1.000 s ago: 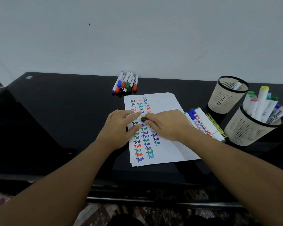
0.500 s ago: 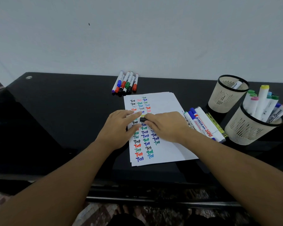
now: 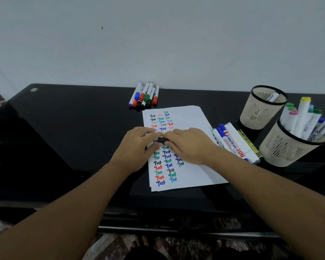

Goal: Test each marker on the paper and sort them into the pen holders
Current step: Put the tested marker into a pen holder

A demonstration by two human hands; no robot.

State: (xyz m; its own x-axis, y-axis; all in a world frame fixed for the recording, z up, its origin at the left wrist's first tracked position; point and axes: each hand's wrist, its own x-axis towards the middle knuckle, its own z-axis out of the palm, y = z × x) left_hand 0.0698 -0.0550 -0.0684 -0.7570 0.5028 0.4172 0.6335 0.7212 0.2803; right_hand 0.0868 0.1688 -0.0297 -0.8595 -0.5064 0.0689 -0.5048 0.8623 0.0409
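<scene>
A white paper (image 3: 191,171) covered with coloured "Test" words lies on the black desk (image 3: 73,137). Both hands meet above its middle. My right hand (image 3: 189,145) grips a marker whose black end (image 3: 162,140) pokes out toward the left; most of the marker is hidden under the fingers. My left hand (image 3: 133,149) pinches that black end between thumb and fingers. Two beige pen holders stand at the right: the far holder (image 3: 261,111) has one marker, the near holder (image 3: 285,149) is full of markers.
A bunch of several small markers (image 3: 144,96) lies by the wall behind the paper. Several larger markers (image 3: 235,143) lie between the paper and the holders. The desk's front edge is close below my forearms.
My hands have stayed together over the paper. The left fingers have closed in on the marker's black end.
</scene>
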